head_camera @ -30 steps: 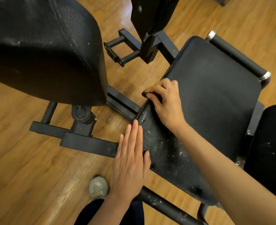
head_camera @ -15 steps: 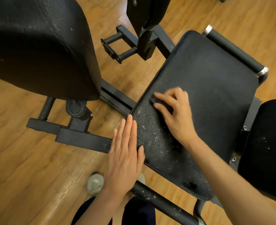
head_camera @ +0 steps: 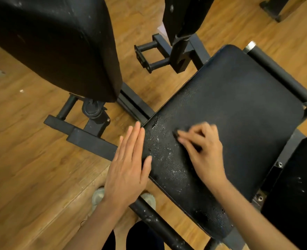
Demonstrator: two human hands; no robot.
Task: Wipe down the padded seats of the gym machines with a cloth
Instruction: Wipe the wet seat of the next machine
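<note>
Right hand (head_camera: 206, 150) slid inward pinching dark cloth (head_camera: 176, 133), left hand (head_camera: 127, 170) flat at seat (head_camera: 239, 109) edge

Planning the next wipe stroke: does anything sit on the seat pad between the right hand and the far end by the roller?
Nothing visible does. From the right hand the seat pad lies bare up to the roller.

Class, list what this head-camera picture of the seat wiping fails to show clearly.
- Cloth: head view; a dark scrap shows under the right hand, but curled fingers and motion blur hide it.
- Right hand's grip: blurred.
- Seat pad: near corner cut off by the right forearm.
- Left hand: the palm's contact with the pad edge is hidden beneath it.
</note>
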